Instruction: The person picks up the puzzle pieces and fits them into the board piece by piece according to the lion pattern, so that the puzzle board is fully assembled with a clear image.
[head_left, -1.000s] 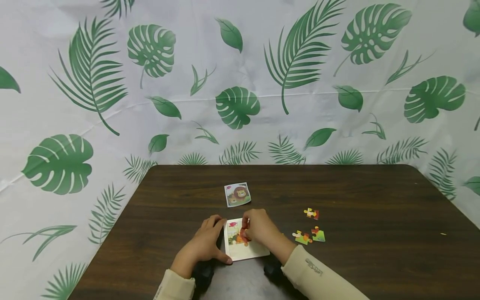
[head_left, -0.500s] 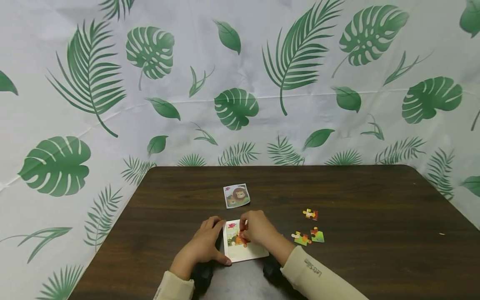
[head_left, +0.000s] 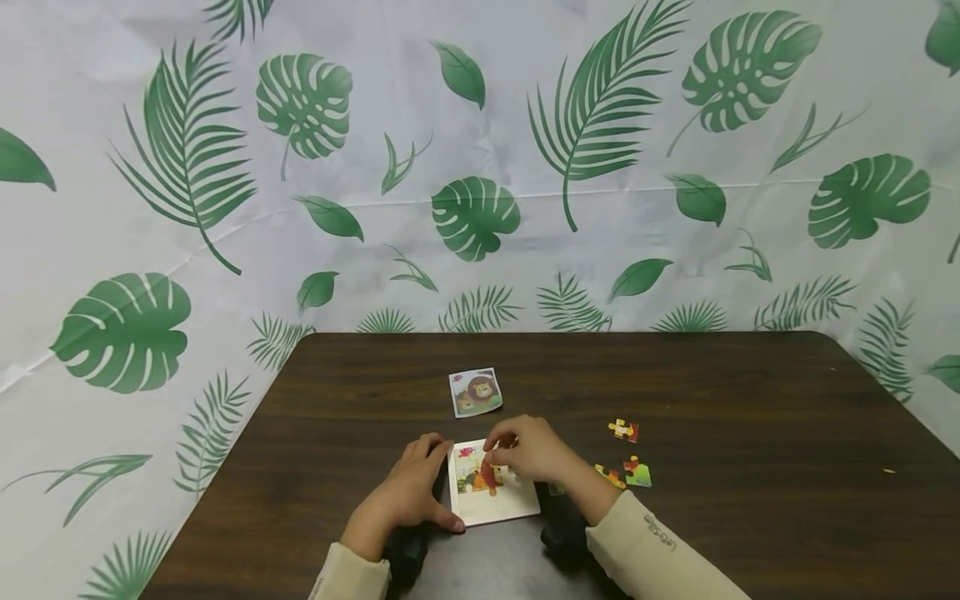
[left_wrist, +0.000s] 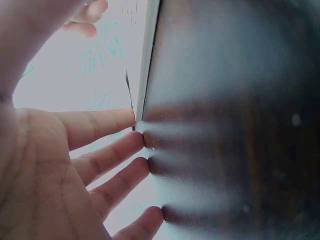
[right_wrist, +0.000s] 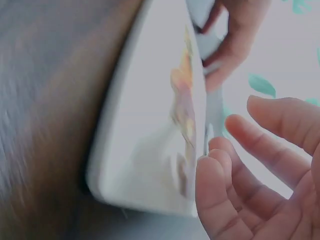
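Observation:
A pale, shallow puzzle board (head_left: 502,504) lies on the table, part filled with joined jigsaw pieces. Among them a red-brown jigsaw piece (head_left: 489,473) sits near the middle. My left hand (head_left: 408,483) spans the board's left side, thumb at the near corner and index finger at the far one; the left wrist view shows its fingers (left_wrist: 107,157) nearly straight, tips on the table. Just above the board's far right part is my right hand (head_left: 532,450). In the right wrist view its loosely bent fingers (right_wrist: 215,185) hold nothing visible, and the thumb stands apart from them.
Beyond the board lies a picture card (head_left: 476,392) of lions. To the right are loose jigsaw pieces: a yellow-red one (head_left: 622,430), a green one (head_left: 637,473) and another (head_left: 611,476) partly behind the right wrist. A leaf-print cloth (head_left: 480,275) hangs behind the table (head_left: 750,417).
My right hand has let go of the red-brown piece, opened its fingers and shifted slightly right, so more of that piece shows on the board. The left hand stays put.

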